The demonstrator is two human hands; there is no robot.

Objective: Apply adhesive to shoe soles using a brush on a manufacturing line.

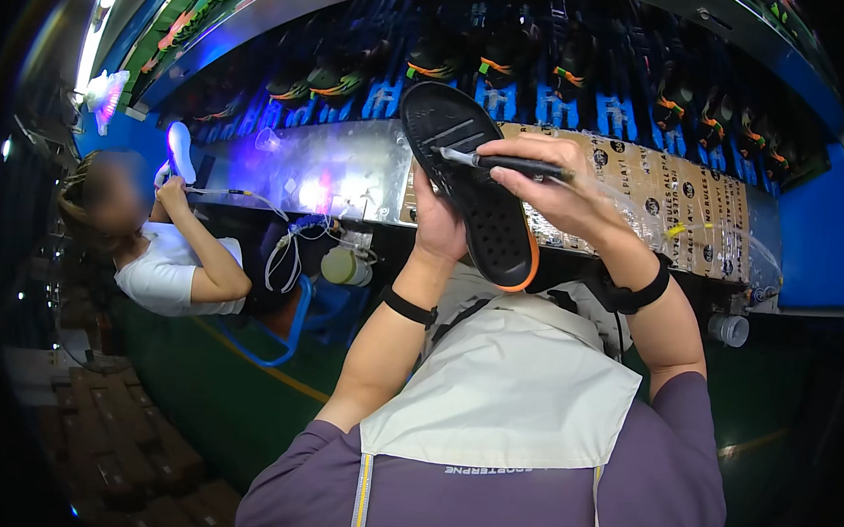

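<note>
black sole point(471, 181) between the hands, long axis far-left to near-right
left hand point(439, 219) grasps its left side from below; right hand point(565, 190) pinches the brush point(513, 163), tip at the sole's far half

Long metal bench point(356, 166), printed cardboard point(717, 203) over the bench's right half, dark shoes point(502, 62) on blue stands point(382, 99) just past the bench, co-worker point(175, 276) by its left end.
</note>
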